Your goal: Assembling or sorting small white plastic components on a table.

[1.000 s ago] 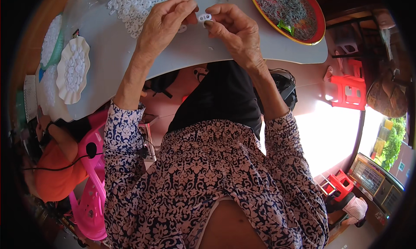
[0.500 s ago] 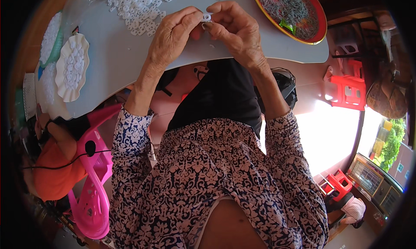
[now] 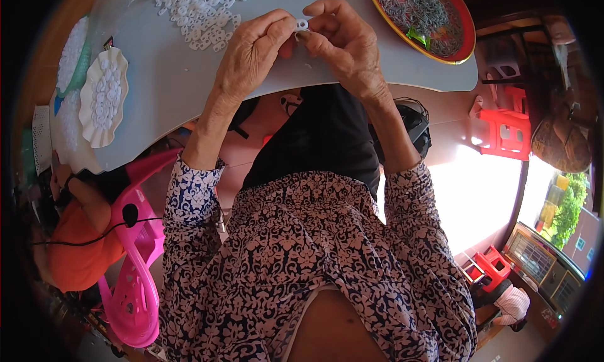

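A small white plastic piece with a round hole sits between my two hands above the near edge of the grey table. My left hand pinches it from the left with thumb and curled fingers. From the right, the thumb and fingers of my right hand close on its other side, the forefinger bent above. Whether a metal bit is also in the right fingertips is too small to tell. Past my left hand lies a loose pile of similar white pieces.
At the table's left, a wavy-rimmed cream dish holds white pieces, beside a green container. A round red tray of thin grey metal parts, with a green wrapper, stands right. A person in orange is at lower left.
The white piece and my fingertips have shifted very slightly. Both hands keep the same pinch, and the things on the table stay where they were.
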Available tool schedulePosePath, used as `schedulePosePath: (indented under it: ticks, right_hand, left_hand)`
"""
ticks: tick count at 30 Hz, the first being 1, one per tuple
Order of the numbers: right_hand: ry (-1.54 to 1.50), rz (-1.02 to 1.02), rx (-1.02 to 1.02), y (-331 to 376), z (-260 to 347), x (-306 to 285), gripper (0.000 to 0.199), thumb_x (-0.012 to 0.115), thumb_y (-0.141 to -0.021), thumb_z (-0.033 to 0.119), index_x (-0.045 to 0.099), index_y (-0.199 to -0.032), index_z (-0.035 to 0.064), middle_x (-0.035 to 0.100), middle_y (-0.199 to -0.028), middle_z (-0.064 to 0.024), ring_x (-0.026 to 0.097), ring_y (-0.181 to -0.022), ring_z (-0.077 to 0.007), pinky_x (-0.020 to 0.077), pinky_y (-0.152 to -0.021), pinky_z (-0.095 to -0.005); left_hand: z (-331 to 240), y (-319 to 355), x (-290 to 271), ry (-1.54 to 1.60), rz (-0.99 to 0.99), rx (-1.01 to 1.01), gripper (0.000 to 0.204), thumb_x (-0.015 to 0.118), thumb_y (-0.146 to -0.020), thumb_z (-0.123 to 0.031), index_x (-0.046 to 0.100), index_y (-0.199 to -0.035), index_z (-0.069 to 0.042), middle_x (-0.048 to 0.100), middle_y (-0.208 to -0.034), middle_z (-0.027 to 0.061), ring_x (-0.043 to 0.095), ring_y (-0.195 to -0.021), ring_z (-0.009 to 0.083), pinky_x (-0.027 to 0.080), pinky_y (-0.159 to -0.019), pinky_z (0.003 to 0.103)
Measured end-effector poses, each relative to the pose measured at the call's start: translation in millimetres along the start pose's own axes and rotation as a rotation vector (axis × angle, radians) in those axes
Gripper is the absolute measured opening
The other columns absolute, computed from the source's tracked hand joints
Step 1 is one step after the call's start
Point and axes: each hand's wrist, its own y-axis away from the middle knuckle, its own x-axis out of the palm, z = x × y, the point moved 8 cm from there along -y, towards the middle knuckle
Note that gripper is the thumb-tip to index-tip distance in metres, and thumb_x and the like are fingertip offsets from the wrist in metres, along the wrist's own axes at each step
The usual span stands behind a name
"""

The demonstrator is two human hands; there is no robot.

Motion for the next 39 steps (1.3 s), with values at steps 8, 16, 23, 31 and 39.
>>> schedulePosePath:
  ticks: [8,16,23,31,39]
  right_hand:
    - [-0.015,-0.003,-0.006,-0.2,0.1,1.0,0.026,0.058,-0.086,-0.001,0.049,-0.11,0.0003,0.061,-0.084,-0.0048,0.059,-0.076,-0.0078,0.0489,-0.069,-0.0213]
    - [-0.03,-0.004,0.011,0.1,-1.4,2.6,0.023,0.059,-0.087,0.002,0.048,-0.107,0.0007,0.061,-0.079,-0.0029,0.056,-0.071,-0.0064,0.0472,-0.064,-0.0206]
    - [-0.029,-0.007,0.012,1.1,-4.0,1.9,0.018,0.061,-0.087,0.004,0.051,-0.1,0.0003,0.061,-0.078,-0.0025,0.056,-0.069,-0.0061,0.0469,-0.063,-0.0198]
    - [-0.026,-0.008,-0.021,-0.1,-1.0,2.1,0.015,0.062,-0.087,0.004,0.053,-0.098,-0.0008,0.062,-0.081,-0.003,0.058,-0.077,-0.0065,0.0487,-0.07,-0.0208]
    - [-0.111,0.03,0.036,-0.7,-2.4,4.3,0.021,0.059,-0.084,-0.003,0.046,-0.101,0.0014,0.061,-0.084,-0.0029,0.058,-0.078,-0.0056,0.0479,-0.067,-0.0198]
  left_hand:
    - [-0.7,2.3,2.3,0.031,0.019,0.082,0.029,0.045,-0.096,-0.027,0.051,-0.082,-0.002,0.046,-0.062,0.0018,0.04,-0.058,0.0097,0.036,-0.054,0.026]
    - [0.1,2.6,1.4,0.039,-0.014,0.021,0.026,0.045,-0.093,-0.025,0.053,-0.081,-0.003,0.049,-0.061,0.0022,0.042,-0.057,0.0094,0.038,-0.054,0.026]
    - [2.8,3.1,-1.5,0.017,-0.029,-0.016,0.029,0.047,-0.092,-0.028,0.056,-0.083,-0.002,0.052,-0.061,0.0027,0.045,-0.057,0.0091,0.038,-0.054,0.025]
    - [9.8,5.5,-1.3,0.078,-0.116,0.007,0.032,0.048,-0.093,-0.031,0.06,-0.088,-0.002,0.053,-0.062,0.0012,0.044,-0.057,0.0076,0.037,-0.053,0.025]
    - [9.1,6.3,0.4,0.075,-0.096,0.007,0.032,0.047,-0.094,-0.031,0.061,-0.089,-0.002,0.055,-0.064,0.0014,0.046,-0.058,0.0075,0.038,-0.053,0.024]
